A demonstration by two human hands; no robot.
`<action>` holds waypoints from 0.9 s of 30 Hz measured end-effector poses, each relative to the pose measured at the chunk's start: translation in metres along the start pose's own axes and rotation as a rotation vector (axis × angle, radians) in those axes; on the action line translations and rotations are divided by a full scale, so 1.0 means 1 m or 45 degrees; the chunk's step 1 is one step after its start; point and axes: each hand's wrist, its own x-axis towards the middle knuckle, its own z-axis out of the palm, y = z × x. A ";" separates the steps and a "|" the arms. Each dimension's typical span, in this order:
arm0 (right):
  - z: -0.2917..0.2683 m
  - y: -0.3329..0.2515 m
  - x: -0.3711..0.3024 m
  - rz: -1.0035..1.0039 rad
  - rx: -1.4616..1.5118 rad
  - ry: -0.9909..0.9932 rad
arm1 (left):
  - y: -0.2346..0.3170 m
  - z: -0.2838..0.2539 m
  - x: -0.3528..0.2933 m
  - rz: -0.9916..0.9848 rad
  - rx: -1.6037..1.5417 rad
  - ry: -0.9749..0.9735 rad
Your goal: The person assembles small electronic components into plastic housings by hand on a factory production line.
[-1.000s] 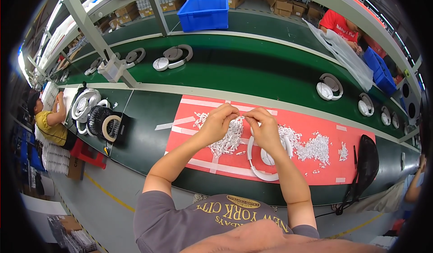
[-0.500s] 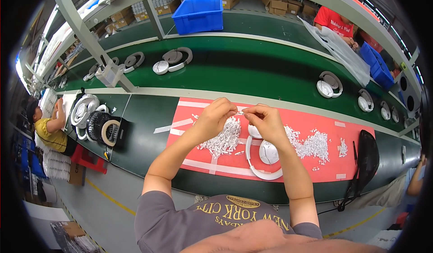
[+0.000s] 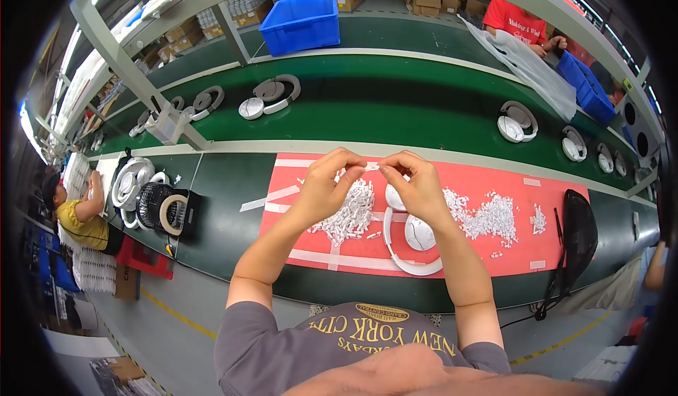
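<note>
Above the far edge of a red mat [image 3: 459, 262], both hands meet fingertip to fingertip at a small white plastic piece [image 3: 372, 168]. Its left end is pinched by my left hand [image 3: 326, 188], closed. My right hand [image 3: 418, 190], also closed, pinches the other end. Under my right hand and forearm lies a pair of white headphones [image 3: 421, 235], partly covered. A heap of small white strip-like pieces [image 3: 351, 216] sits below my left hand. To the right of my right forearm spreads a pile of smaller white bits [image 3: 496, 219].
Beyond the mat runs a green conveyor belt [image 3: 395, 106] carrying several headphones [image 3: 518, 122]. A black fan [image 3: 157, 209] stands on the left, a black mesh object [image 3: 579, 230] on the right. A blue bin [image 3: 302, 25] and co-workers [image 3: 519, 25] are farther off.
My hands stay together at the small white piece, with the fingers slightly shifted. The view has tilted a little. Across the belt, the co-worker's hand has moved.
</note>
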 end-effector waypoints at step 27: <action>0.001 0.015 0.011 0.149 -0.333 -0.315 | -0.019 0.014 -0.006 0.617 0.270 -0.168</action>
